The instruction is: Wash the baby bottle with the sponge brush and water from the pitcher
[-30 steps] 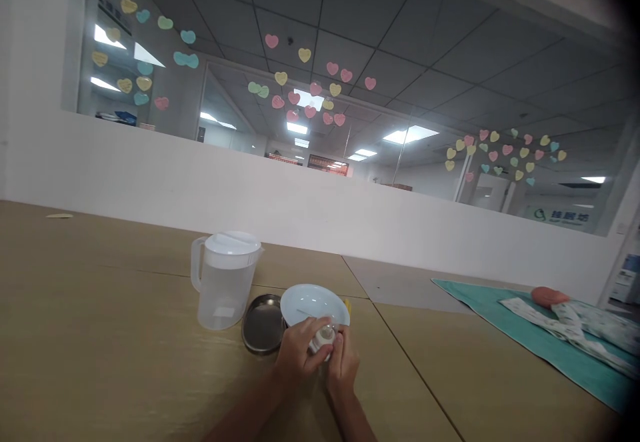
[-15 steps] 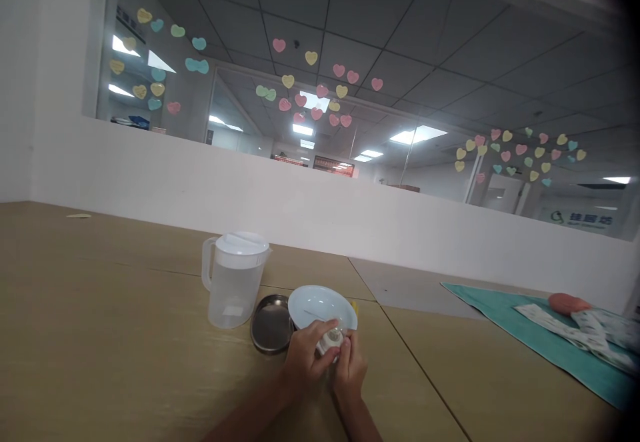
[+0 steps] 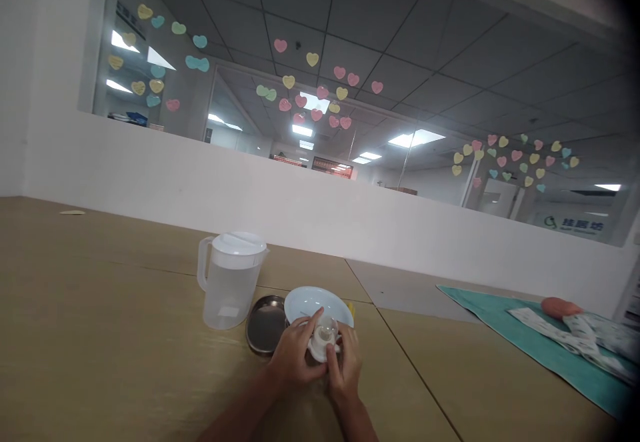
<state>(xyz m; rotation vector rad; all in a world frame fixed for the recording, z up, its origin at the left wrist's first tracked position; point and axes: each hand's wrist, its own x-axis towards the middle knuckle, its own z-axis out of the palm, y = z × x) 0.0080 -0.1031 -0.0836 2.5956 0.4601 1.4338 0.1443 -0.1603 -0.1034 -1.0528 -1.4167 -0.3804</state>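
Observation:
Both hands hold a small white bottle with a clear domed cap; its lower part is hidden. My left hand is closed around its left side, the index finger reaching up beside the dome. My right hand grips the right side, thumb against the front. Just behind the hands sits a pale blue bowl, with a thin item inside that I cannot make out. An oval metal dish lies left of the bowl. Left of that stands a translucent lidded jug.
A bit of something yellow shows behind the bowl's right edge. At the right, a teal cloth carries patterned fabric and a reddish rounded object. The wooden table meets a white wall with a window above.
The bottle has tilted more upright and its clear dome shows more plainly. My left index finger has lifted beside the dome. The view has shifted slightly.

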